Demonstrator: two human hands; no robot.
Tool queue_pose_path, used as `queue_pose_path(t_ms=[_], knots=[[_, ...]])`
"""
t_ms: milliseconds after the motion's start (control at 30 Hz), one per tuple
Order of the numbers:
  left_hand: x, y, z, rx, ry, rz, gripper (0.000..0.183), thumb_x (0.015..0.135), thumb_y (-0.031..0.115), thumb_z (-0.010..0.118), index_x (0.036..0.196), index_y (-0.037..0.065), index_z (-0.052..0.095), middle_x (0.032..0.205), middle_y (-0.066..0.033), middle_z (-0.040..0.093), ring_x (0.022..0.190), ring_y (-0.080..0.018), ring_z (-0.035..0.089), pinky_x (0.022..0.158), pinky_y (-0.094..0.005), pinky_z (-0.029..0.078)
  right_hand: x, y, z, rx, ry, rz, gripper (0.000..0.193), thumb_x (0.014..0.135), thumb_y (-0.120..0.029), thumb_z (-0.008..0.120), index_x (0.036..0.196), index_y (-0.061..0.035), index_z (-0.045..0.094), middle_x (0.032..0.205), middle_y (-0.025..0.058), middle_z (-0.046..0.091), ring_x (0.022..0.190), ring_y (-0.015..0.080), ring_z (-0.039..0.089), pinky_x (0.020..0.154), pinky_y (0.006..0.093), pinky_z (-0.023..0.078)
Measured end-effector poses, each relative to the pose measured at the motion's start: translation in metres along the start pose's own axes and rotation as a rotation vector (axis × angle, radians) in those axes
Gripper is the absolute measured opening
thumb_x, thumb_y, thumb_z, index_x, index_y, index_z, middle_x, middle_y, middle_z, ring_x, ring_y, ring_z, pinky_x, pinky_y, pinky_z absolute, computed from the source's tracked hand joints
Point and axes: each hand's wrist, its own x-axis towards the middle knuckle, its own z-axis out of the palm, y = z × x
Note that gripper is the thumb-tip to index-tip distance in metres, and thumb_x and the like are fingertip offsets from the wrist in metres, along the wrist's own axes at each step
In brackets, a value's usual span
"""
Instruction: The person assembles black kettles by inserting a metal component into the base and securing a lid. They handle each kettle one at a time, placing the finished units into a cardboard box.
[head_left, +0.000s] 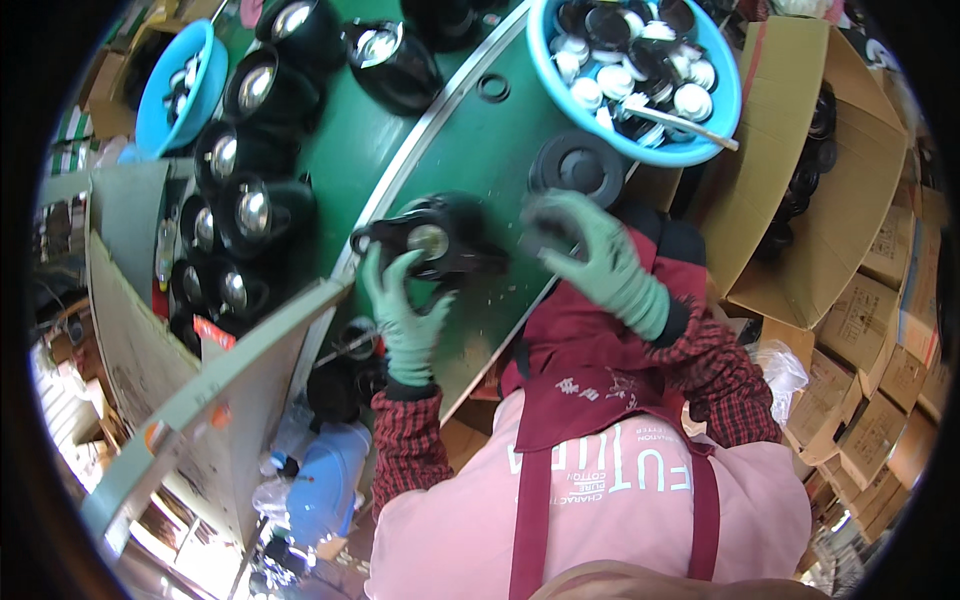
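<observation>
Touching rounded black pot [462, 222], left knit grip [404, 322] spread, right grip [603, 262] curled (hold unclear)

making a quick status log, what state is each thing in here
left hand, fingers spread, at the pot
right hand, blurred, curled at a dark thing
pot, on the bench, tilt unclear
other pots, grouped, silver parts showing
right basin, uncovered, heaped with black and white parts
left basin, uncovered, parts inside
box, open, black parts inside
</observation>
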Motion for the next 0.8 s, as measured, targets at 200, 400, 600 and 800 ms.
queue_pose_path(t_ms=[200, 400, 600, 800], knots=[[0.124, -0.036, -0.023, 0.121, 0.289, -0.040, 0.073, 0.069, -0.004, 0.089, 0.136, 0.007, 0.061, 0.156, -0.0232, 0.044, 0.147, -0.0412, 0.046, 0.118, -0.0459, 0.044, 0.164, 0.110, -0.107, -0.801, 0.208, 0.005, 0.067, 0.088, -0.042, 0.079, 0.148, -0.0206, 0.057, 0.148, 0.0179, 0.055, 0.130, 0.0402, 0.059, 0.110, 0.0525, 0.048], [0.199, -0.116, -0.024, -0.007, 0.230, -0.069, 0.074, 0.073, -0.002, 0.090, 0.139, 0.008, 0.059, 0.161, -0.0215, 0.044, 0.152, -0.0376, 0.044, 0.119, -0.0436, 0.045, 0.219, 0.202, -0.099, -0.591, -0.250, 0.169, 0.081, 0.087, -0.036, 0.076, 0.161, -0.0252, 0.043, 0.163, 0.0255, 0.042, 0.147, 0.0491, 0.046, 0.121, 0.0548, 0.041], [0.211, -0.103, -0.023, 0.160, 0.244, 0.029, 0.095, 0.081, 0.008, 0.088, 0.163, 0.012, 0.040, 0.164, -0.0191, 0.036, 0.157, -0.0376, 0.030, 0.128, -0.0490, 0.032, 0.216, 0.170, -0.097, -0.685, -0.109, 0.131, 0.071, 0.086, -0.026, 0.079, 0.151, -0.0217, 0.050, 0.141, 0.0193, 0.057, 0.129, 0.0421, 0.059, 0.107, 0.0523, 0.052], [0.179, -0.004, 0.029, 0.211, 0.423, 0.226, 0.086, 0.081, 0.006, 0.084, 0.158, 0.001, 0.045, 0.161, -0.0208, 0.039, 0.148, -0.0375, 0.044, 0.121, -0.0478, 0.040, 0.195, 0.144, -0.119, -0.506, 0.306, -0.052, 0.070, 0.076, -0.020, 0.089, 0.138, -0.0104, 0.058, 0.130, 0.0174, 0.059, 0.119, 0.0395, 0.062, 0.104, 0.0485, 0.052]])
